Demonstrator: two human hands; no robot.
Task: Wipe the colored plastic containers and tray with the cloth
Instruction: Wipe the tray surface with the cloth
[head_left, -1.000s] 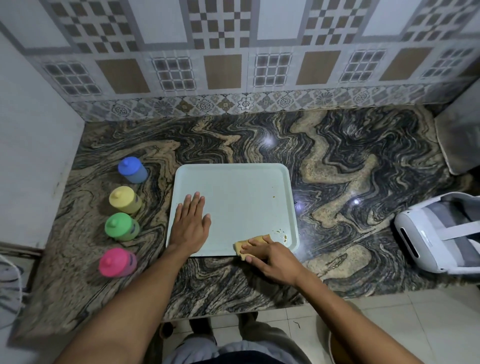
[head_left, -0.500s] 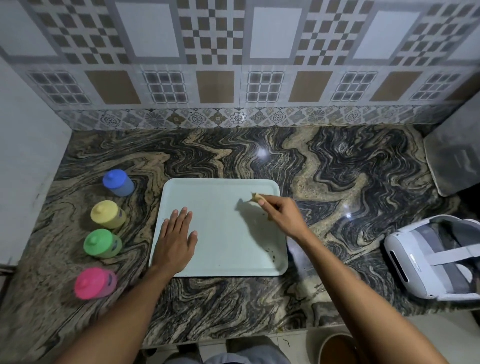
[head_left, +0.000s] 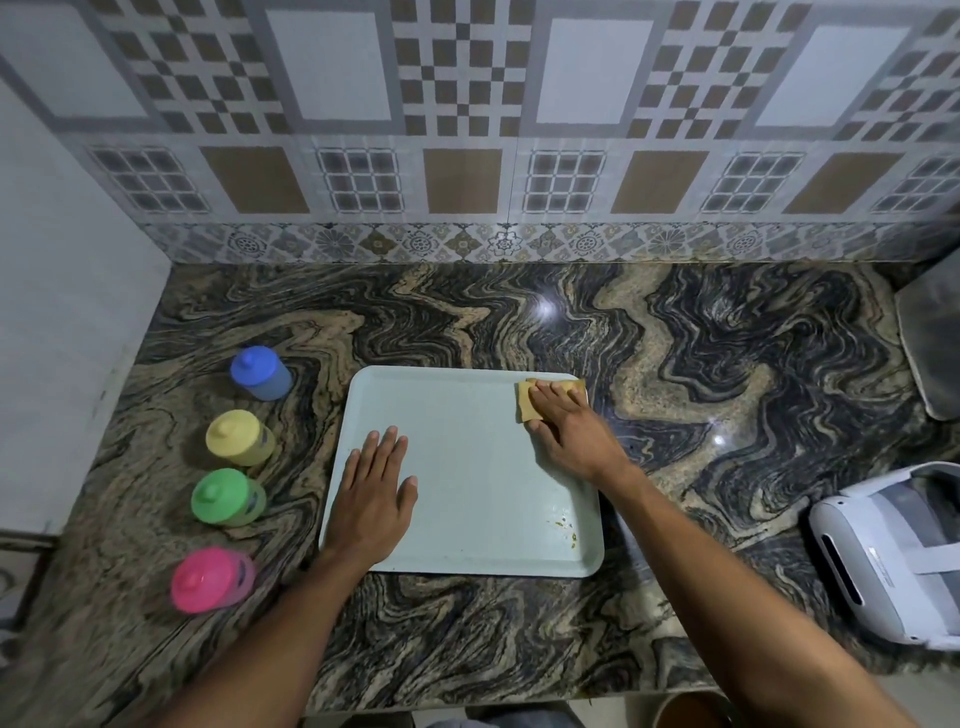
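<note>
A pale blue tray (head_left: 467, 467) lies flat on the marbled counter. My left hand (head_left: 375, 493) rests palm down on its near left part, fingers spread, holding nothing. My right hand (head_left: 566, 426) presses a yellow cloth (head_left: 525, 402) flat onto the tray's far right corner. Some crumbs (head_left: 563, 525) lie near the tray's near right corner. Left of the tray stand lidded plastic containers in a column: blue (head_left: 258, 371) farthest, then yellow (head_left: 239, 437), green (head_left: 226, 498), and pink (head_left: 210, 579) nearest.
A white headset (head_left: 893, 556) lies on the counter at the right edge. A grey object (head_left: 932, 343) sits at the far right. A tiled wall (head_left: 467, 130) backs the counter and a white wall (head_left: 67, 338) closes the left side.
My right hand swept the cloth from the tray's near edge up to its far right corner. The left hand stayed flat on the tray. The camera view shifted.
</note>
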